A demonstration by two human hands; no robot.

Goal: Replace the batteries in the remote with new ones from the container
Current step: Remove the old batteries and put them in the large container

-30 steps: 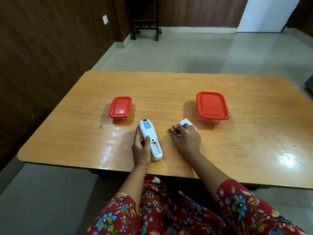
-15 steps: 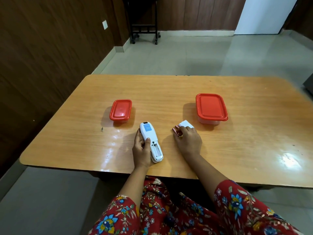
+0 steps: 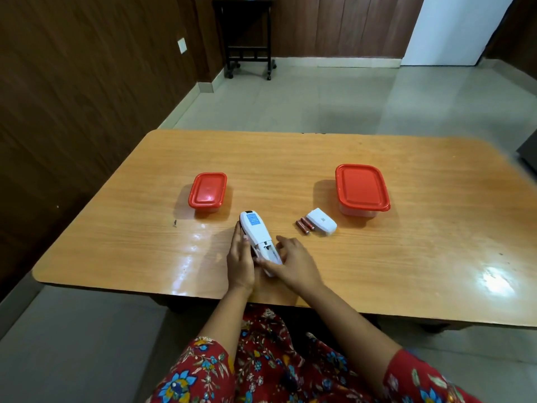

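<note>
A white remote (image 3: 257, 232) lies face down near the table's front edge, its battery bay uncovered and empty-looking. My left hand (image 3: 239, 260) grips its left side. My right hand (image 3: 293, 264) rests on the remote's near end, thumb and fingers around it. Two brown batteries (image 3: 304, 225) lie side by side to the right, touching the white battery cover (image 3: 322, 221). A small red-lidded container (image 3: 207, 191) stands shut behind the remote on the left. A larger red-lidded container (image 3: 361, 191) stands shut on the right.
The wooden table (image 3: 406, 257) has its front edge just behind my wrists. Beyond the table's far side are a tiled floor, a dark wheeled stand (image 3: 250, 39) and wood-panelled walls.
My right hand has left the batteries and cover on the table and come back left onto the remote's near end. My left hand has stayed on the remote.
</note>
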